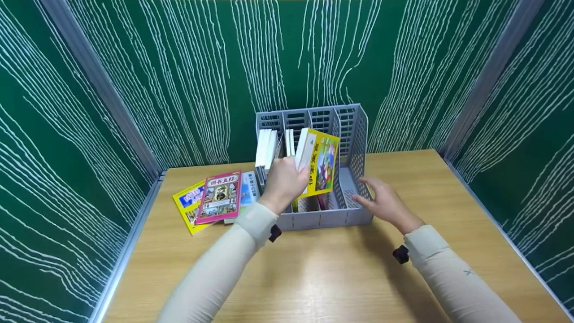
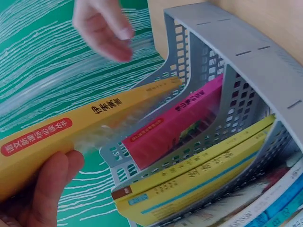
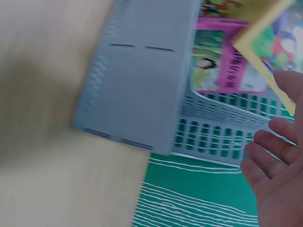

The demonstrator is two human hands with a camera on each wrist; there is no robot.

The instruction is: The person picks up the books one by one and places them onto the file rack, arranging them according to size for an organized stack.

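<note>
A yellow paperback book (image 1: pixel 326 163) is gripped by my left hand (image 1: pixel 286 181), tilted over the right half of a grey file rack (image 1: pixel 345 219). In the left wrist view its yellow spine faces the camera, thumb pressed along it. My right hand (image 1: pixel 388 202) has its fingers spread beside the rack's right end and holds nothing; the right wrist view shows them near the book's lower corner. A pink book (image 2: pixel 175 123) stands in one compartment, and yellow books (image 2: pixel 203 170) fill the compartment beside it. White-edged books (image 1: pixel 267 146) stand at the rack's left end.
Left of the rack, a pink-bordered book (image 1: pixel 219 197) overlaps a yellow book (image 1: pixel 184 204) and a light blue book (image 1: pixel 249 190) on the wooden table (image 1: pixel 314 278). Behind the rack rises a green wall (image 1: pixel 188 89) with white lines, framed by metal posts.
</note>
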